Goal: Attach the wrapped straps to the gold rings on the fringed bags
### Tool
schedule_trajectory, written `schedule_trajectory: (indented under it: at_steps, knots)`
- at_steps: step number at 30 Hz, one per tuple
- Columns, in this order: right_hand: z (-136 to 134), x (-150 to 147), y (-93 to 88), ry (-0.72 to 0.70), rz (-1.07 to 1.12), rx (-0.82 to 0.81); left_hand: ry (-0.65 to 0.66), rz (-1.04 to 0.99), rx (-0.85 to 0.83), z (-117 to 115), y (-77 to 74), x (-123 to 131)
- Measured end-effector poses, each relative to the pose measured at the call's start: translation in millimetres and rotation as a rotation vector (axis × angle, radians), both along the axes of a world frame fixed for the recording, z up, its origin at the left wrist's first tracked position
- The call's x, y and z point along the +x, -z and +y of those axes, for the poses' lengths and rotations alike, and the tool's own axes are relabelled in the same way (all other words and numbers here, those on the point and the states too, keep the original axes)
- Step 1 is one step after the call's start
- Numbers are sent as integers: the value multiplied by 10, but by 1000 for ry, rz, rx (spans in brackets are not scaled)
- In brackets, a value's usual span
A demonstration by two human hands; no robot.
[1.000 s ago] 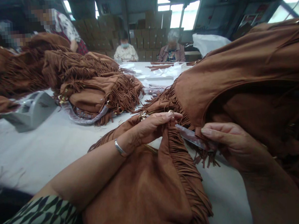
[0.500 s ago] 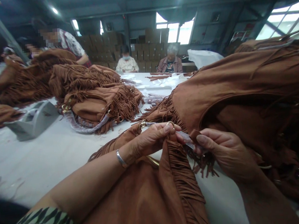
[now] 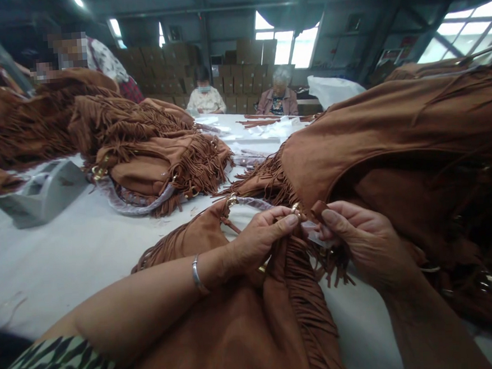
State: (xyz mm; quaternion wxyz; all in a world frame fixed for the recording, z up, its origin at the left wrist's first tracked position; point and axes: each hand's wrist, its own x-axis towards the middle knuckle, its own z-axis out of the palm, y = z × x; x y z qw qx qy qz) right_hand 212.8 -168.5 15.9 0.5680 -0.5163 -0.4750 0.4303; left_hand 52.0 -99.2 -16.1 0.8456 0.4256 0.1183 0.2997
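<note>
A brown fringed handbag (image 3: 238, 320) lies in front of me, its ruffled fringe running down the right side. My left hand (image 3: 266, 231) is closed in a pinch on a gold ring (image 3: 297, 209) at the bag's upper corner. Close beside it, my right hand (image 3: 359, 233) pinches the end of a brown strap (image 3: 318, 208) between thumb and fingers. Clear plastic wrap (image 3: 317, 233) shows between the two hands. At the bag's far corner sits another gold fitting (image 3: 232, 199), from which a plastic-wrapped handle runs towards my left hand.
A large brown bag pile (image 3: 393, 123) rises at my right. More fringed bags (image 3: 143, 163) are stacked at left, beside a grey tape dispenser (image 3: 40, 193) on the white table (image 3: 86, 257). Two people sit across the table; another person (image 3: 107, 65) stands at far left. Cardboard boxes line the back.
My left hand has shifted slightly right and down, and the gold ring has turned and moved nearer the strap end. The right hand stays nearly in place. The view has tilted slightly.
</note>
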Motion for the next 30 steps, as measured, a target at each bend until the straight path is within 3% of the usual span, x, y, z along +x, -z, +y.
schedule_trajectory:
  at_steps: [4, 9, 15, 20, 25, 30]
  knots:
    - [1, 18, -5, 49, 18, 41, 73, -14, -28, 30, -16, -6]
    - [-10, 19, -23, -1, 50, 36, 222, -42, -112, 27, 38, 17]
    - [-3, 49, -6, -38, 64, 26, 274, -1, -192, 9, 44, 50]
    - [-14, 49, -23, -65, 137, -64, 409, -73, -265, -31, 8, 48]
    - [0, 126, 28, -76, 50, -71, 541, -48, -336, -114, 16, 74]
    - [6, 149, 33, -146, 19, -105, 601, 6, -274, -118, -19, 70]
